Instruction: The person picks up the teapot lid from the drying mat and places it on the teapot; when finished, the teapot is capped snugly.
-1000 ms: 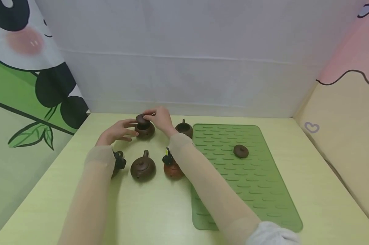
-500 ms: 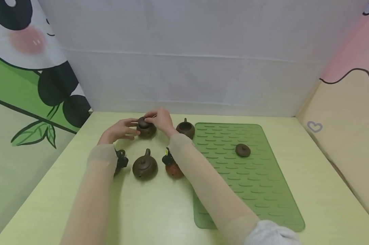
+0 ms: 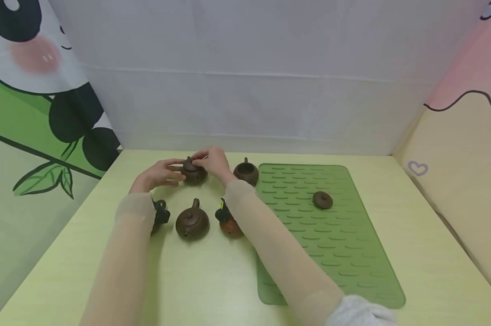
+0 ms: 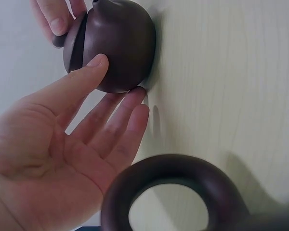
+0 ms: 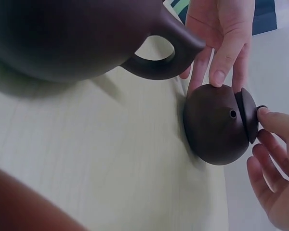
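At the back left, my left hand [image 3: 157, 174] steadies a dark brown teapot [image 3: 194, 177], thumb on its near side and fingers along the other side. My right hand [image 3: 214, 162] pinches the knob of the teapot's lid [image 5: 250, 115]. The lid sits tilted on the pot's mouth, a dark gap showing along one side in both wrist views. In the right wrist view the short spout [image 5: 233, 114] points toward the camera.
An uncovered teapot [image 3: 246, 172] stands right of the hands. Nearer are a lidded brown teapot [image 3: 192, 223], a reddish teapot [image 3: 231, 227] partly behind the right forearm, and another pot by the left wrist. A loose lid [image 3: 322, 200] lies on the green mat [image 3: 368, 267].
My right hand has lowered the lid from above the teapot onto its mouth and turned it more level. The left hand stays at the pot.
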### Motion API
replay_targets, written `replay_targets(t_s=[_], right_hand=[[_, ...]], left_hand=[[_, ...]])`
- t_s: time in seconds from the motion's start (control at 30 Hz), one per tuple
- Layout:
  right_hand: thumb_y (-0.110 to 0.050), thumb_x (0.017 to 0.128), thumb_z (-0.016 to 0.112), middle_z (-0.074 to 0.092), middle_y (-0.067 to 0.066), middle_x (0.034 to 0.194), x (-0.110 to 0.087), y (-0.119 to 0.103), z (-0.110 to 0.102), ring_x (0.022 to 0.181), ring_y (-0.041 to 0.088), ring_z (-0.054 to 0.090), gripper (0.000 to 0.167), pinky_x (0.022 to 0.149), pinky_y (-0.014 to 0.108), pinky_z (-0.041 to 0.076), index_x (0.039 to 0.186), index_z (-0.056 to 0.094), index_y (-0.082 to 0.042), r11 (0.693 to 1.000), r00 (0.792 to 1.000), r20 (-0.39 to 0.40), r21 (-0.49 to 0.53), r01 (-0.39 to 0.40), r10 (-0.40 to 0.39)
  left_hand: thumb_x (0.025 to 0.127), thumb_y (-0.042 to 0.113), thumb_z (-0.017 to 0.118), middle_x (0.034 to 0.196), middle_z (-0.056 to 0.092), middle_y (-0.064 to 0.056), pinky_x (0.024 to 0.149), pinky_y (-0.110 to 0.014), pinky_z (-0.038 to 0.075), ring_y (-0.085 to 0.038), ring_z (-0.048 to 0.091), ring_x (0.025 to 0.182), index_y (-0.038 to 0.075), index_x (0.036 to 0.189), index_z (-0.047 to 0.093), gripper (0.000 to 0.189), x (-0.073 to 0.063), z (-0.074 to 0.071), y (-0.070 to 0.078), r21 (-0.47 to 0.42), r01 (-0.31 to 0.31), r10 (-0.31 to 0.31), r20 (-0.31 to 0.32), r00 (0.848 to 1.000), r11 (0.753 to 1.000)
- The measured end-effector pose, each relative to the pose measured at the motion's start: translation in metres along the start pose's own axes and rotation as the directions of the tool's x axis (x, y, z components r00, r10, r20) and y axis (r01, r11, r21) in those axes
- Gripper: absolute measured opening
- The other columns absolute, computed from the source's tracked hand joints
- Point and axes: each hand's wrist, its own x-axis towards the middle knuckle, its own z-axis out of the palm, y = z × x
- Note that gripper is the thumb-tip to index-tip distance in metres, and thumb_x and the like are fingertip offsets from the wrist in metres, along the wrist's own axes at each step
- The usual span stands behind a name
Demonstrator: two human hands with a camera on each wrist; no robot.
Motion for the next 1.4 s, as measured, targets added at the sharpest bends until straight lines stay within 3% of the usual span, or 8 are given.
replay_targets(t_s=[0.27,0.63,0.93,1.13,1.4], right_hand=[[-0.018,0.092,0.07,0.074,0.002,0.113,0.0,0.001,0.003,0.098,0.016,0.065,0.02,0.075,0.023,0.054,0.111,0.077,-0.015,1.0,1.0,0.024,0.027,-0.009,0.008],[-0.017,0.093,0.069,0.073,0.004,0.12,0.001,-0.001,-0.008,0.107,0.021,0.061,0.026,0.091,0.033,0.051,0.118,0.073,-0.012,1.0,0.995,0.102,-0.008,0.013,-0.012],[-0.023,0.093,0.07,0.074,0.001,0.112,0.004,0.0,0.0,0.099,0.017,0.063,0.021,0.08,0.028,0.053,0.111,0.077,-0.015,1.0,0.999,0.041,-0.026,-0.003,0.004],[-0.025,0.093,0.07,0.074,-0.001,0.112,0.004,0.0,0.006,0.106,0.017,0.064,0.019,0.087,0.032,0.055,0.11,0.077,-0.018,0.999,1.0,0.008,-0.036,-0.028,0.028],[-0.025,0.095,0.067,0.069,0.006,0.121,-0.001,-0.01,-0.005,0.115,0.022,0.063,0.026,0.096,0.038,0.054,0.118,0.072,-0.013,1.0,0.998,0.055,-0.002,-0.031,0.031]], left_hand=[[0.099,0.008,0.056,0.162,0.017,-0.028,0.116,-0.056,0.038,-0.046,0.035,0.144,0.009,0.159,0.018,0.071,-0.003,0.001,0.003,0.012,-0.015,0.015,0.012,1.0,1.0],[0.1,0.011,0.057,0.162,0.016,-0.029,0.116,-0.057,0.036,-0.046,0.035,0.144,0.011,0.16,0.016,0.073,0.002,-0.003,0.003,0.059,-0.019,0.018,0.017,1.0,0.998],[0.1,0.012,0.058,0.163,0.017,-0.028,0.117,-0.057,0.036,-0.044,0.035,0.144,0.012,0.159,0.017,0.072,0.0,-0.005,0.003,0.063,-0.016,0.015,0.015,1.0,0.998],[0.099,0.012,0.059,0.163,0.018,-0.026,0.116,-0.056,0.037,-0.043,0.036,0.144,0.013,0.159,0.018,0.073,0.003,-0.006,-0.001,0.056,-0.01,0.009,0.009,1.0,0.998],[0.099,0.011,0.058,0.163,0.016,-0.027,0.116,-0.058,0.035,-0.044,0.033,0.145,0.012,0.159,0.017,0.073,-0.001,-0.002,-0.004,0.064,-0.007,0.006,0.019,1.0,0.998]])
